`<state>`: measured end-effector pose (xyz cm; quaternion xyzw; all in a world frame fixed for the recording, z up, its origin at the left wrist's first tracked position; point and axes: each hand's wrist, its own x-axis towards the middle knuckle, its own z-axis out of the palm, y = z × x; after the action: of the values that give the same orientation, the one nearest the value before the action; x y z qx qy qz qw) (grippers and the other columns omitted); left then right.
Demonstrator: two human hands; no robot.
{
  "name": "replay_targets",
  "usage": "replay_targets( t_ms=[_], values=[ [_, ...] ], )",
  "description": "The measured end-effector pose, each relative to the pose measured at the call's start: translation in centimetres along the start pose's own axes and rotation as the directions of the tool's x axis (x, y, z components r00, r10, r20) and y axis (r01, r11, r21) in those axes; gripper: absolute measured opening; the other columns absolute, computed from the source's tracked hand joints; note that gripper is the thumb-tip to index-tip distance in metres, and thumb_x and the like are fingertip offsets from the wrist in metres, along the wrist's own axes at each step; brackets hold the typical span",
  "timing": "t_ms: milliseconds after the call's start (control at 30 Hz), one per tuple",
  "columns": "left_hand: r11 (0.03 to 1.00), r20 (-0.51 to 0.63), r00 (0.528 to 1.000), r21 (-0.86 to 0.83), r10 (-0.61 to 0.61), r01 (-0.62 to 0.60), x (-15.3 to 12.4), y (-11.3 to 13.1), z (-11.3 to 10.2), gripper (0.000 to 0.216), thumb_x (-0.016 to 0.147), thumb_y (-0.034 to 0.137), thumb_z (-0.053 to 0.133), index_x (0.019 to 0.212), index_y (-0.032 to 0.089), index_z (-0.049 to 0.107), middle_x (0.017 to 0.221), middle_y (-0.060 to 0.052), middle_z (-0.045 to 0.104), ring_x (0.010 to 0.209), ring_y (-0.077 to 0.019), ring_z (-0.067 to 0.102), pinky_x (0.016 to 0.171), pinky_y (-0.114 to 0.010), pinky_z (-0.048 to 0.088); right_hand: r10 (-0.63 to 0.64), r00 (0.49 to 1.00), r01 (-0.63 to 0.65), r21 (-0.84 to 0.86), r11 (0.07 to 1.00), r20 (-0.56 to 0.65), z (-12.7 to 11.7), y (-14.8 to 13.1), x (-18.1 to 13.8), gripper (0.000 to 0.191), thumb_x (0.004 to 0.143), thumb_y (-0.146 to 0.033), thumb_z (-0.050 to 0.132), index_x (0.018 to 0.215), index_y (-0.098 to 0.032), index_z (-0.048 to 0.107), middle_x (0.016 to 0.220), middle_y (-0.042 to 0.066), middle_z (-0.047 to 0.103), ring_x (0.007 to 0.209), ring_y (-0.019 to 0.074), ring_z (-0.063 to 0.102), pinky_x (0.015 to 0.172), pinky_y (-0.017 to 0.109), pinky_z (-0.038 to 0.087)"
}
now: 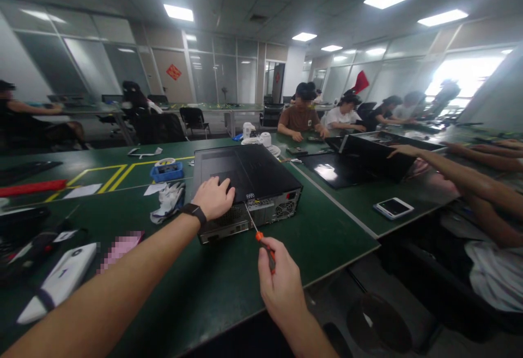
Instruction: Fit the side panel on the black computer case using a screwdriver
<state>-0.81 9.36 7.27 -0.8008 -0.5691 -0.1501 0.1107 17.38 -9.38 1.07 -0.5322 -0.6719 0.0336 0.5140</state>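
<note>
A black desktop computer case [261,167] lies flat on the green table, its metal back panel with ports and a fan grille facing me. My left hand [214,199] rests on the near left part of its top cover, fingers spread. In my right hand [281,276] is a screwdriver [259,235] with an orange and dark grey handle. Its thin shaft points up and away to the rear edge of the case, near the middle. Whether the tip sits in a screw is too small to tell.
Left of the case are grey-white gloves [168,201] and a blue tray [166,171] of small parts. A white object [61,281] lies near the left forearm. On the right, a phone [393,208] lies near another open case [376,153], with a co-worker's hand [404,152] on it.
</note>
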Motion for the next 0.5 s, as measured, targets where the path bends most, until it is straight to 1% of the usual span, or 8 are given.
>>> replay_targets(
  t_ms=[67, 167, 267, 400, 500],
  values=[
    [1.000, 0.004, 1.000, -0.003, 0.003, -0.003, 0.13, -0.23, 0.16, 0.039, 0.095, 0.039, 0.061, 0.129, 0.019, 0.060, 0.132, -0.011, 0.062, 0.113, -0.0248, 0.063, 0.094, -0.048, 0.055, 0.045, 0.999, -0.045, 0.011, 0.999, 0.006, -0.04, -0.11, 0.06, 0.022, 0.102, -0.027, 0.045, 0.116, -0.018, 0.060, 0.102, 0.010, 0.074, 0.091, 0.0218, 0.073, 0.079, 0.033, 0.057],
    [1.000, 0.010, 1.000, -0.013, -0.004, 0.004, 0.41, -0.42, 0.45, 0.041, 0.095, 0.040, 0.062, 0.130, 0.019, 0.060, 0.133, -0.011, 0.061, 0.114, -0.0254, 0.063, 0.095, -0.049, 0.054, 0.120, 0.992, -0.121, 0.025, 0.992, 0.030, -0.08, -0.43, 0.15, 0.024, 0.103, -0.032, 0.044, 0.115, -0.018, 0.058, 0.093, 0.009, 0.075, 0.082, 0.0222, 0.074, 0.067, 0.031, 0.055],
    [1.000, 0.008, 1.000, -0.021, -0.019, 0.019, 0.56, -0.40, 0.68, 0.042, 0.094, 0.040, 0.062, 0.130, 0.019, 0.060, 0.133, -0.011, 0.061, 0.114, -0.0258, 0.062, 0.095, -0.050, 0.054, 0.165, 0.985, -0.166, 0.029, 0.986, 0.047, 0.05, -0.77, 0.10, 0.023, 0.100, -0.034, 0.047, 0.114, -0.018, 0.055, 0.089, 0.008, 0.075, 0.079, 0.0225, 0.074, 0.061, 0.030, 0.053],
    [0.999, -0.002, 0.999, -0.026, -0.036, 0.036, 0.54, -0.22, 0.75, 0.040, 0.095, 0.040, 0.062, 0.129, 0.019, 0.060, 0.134, -0.011, 0.061, 0.115, -0.0255, 0.062, 0.096, -0.049, 0.054, 0.158, 0.987, -0.157, -0.055, 0.986, 0.007, 0.38, -0.86, 0.07, 0.019, 0.094, -0.032, 0.052, 0.108, -0.019, 0.057, 0.088, 0.008, 0.074, 0.074, 0.0226, 0.073, 0.061, 0.030, 0.052],
    [0.999, -0.009, 0.999, -0.027, -0.041, 0.041, 0.49, -0.13, 0.68, 0.040, 0.095, 0.040, 0.062, 0.129, 0.019, 0.060, 0.133, -0.011, 0.061, 0.114, -0.0253, 0.062, 0.096, -0.049, 0.054, 0.139, 0.989, -0.142, -0.078, 0.987, -0.045, 0.37, -0.80, 0.38, 0.019, 0.097, -0.034, 0.050, 0.105, -0.019, 0.060, 0.086, 0.007, 0.075, 0.074, 0.0223, 0.074, 0.064, 0.030, 0.052]
  ],
)
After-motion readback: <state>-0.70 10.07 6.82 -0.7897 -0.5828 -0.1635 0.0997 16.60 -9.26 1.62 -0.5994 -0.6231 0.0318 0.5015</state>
